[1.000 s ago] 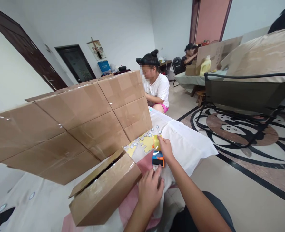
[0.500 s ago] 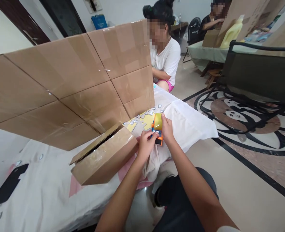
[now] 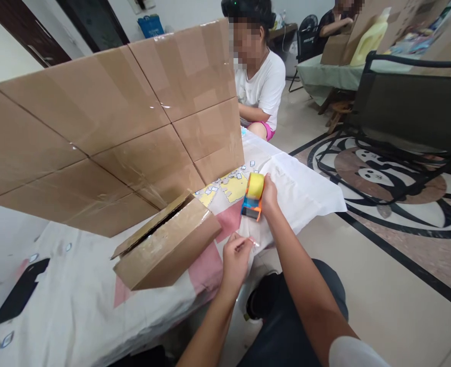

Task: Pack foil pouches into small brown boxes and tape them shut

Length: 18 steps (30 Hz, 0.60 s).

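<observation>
Right of the long brown cardboard box point(image 3: 175, 252), we hold an orange-and-blue plastic tape dispenser with a yellow roll point(image 3: 252, 196) in our right hand point(image 3: 270, 196), fingers clamped on its side. Our left hand point(image 3: 235, 259), nearer the box, has thumb and fingertips pinched together on a small shiny scrap point(image 3: 254, 243) (too tiny for us to identify). Behind the box stand taped brown cartons point(image 3: 133, 132); beneath it spreads a white-and-pink printed cloth point(image 3: 83, 290).
</observation>
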Motion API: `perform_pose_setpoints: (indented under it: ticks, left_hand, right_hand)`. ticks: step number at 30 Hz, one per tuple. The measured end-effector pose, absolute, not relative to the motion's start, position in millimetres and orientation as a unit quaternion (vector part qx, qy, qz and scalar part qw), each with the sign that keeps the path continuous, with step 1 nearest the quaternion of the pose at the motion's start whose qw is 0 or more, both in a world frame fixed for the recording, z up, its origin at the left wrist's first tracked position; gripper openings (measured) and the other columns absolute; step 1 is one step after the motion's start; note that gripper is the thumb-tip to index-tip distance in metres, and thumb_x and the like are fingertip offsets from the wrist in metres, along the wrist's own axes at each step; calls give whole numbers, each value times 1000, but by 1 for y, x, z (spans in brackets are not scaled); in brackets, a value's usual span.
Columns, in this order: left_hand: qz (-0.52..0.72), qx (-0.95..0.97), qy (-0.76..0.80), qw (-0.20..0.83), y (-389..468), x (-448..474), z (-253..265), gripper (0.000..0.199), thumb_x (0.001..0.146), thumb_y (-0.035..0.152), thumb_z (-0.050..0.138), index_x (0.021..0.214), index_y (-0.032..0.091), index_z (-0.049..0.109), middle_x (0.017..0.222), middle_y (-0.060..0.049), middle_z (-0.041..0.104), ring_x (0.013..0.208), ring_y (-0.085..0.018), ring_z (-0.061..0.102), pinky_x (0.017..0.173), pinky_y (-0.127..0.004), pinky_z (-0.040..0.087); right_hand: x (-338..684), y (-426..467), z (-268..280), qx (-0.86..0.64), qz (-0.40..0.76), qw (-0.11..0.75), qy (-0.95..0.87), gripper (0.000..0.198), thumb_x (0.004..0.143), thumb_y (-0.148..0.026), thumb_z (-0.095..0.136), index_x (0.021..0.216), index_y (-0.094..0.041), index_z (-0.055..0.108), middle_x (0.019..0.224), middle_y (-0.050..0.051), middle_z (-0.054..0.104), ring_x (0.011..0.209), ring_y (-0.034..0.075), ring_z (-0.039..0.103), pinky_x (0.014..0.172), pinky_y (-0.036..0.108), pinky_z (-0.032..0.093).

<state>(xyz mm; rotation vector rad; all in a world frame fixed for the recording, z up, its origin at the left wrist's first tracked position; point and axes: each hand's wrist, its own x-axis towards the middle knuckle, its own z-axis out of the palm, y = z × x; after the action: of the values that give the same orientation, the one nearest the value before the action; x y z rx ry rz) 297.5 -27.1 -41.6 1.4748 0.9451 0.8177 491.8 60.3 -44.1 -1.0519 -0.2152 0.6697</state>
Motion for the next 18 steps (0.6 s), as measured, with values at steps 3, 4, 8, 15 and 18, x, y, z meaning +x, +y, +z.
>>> perform_pose_setpoints:
  ticks: [3, 4, 8, 15, 18]
  left_hand:
    - [326, 668, 399, 537, -36, 280, -39, 28, 87, 29, 63, 63, 17, 69, 66, 3, 39, 66, -12, 42, 63, -27, 33]
    - [325, 674, 401, 529, -37, 276, -36, 28, 87, 29, 62, 62, 17, 69, 66, 3, 37, 66, -12, 41, 63, -27, 32]
    - [326, 680, 412, 511, -39, 268, -27, 32, 86, 28, 63, 56, 17, 65, 64, 3, 36, 65, -12, 40, 62, -27, 31]
    - [299, 667, 416, 541, -48, 253, -15, 30, 88, 37, 62, 71, 18, 77, 68, 2, 39, 69, -13, 44, 65, -27, 34]
    - [282, 673, 414, 544, -52, 245, -10, 32, 89, 41, 62, 74, 19, 78, 69, 1, 40, 70, -13, 44, 66, -27, 34]
  right_hand:
    - [498, 59, -33, -455, 344, 819, -61, 53, 85, -71, 51, 84, -19, 61, 67, -1, 66, 59, 16, 65, 57, 27, 53]
    - [497, 57, -28, -452, 345, 819, -68, 52, 85, -70, 50, 85, -19, 61, 66, -1, 65, 60, 16, 66, 58, 28, 54]
    - [488, 47, -5, -468, 324, 811, -132, 51, 83, -69, 56, 83, -18, 60, 64, -1, 62, 66, 18, 69, 60, 28, 55]
    - [473, 21, 18, -461, 297, 778, -308, 41, 72, -53, 77, 86, -17, 65, 74, 2, 70, 67, 18, 68, 63, 30, 58]
    - [470, 12, 21, -429, 280, 777, -367, 41, 77, -55, 73, 93, -17, 67, 85, 7, 74, 79, 21, 71, 70, 33, 60]
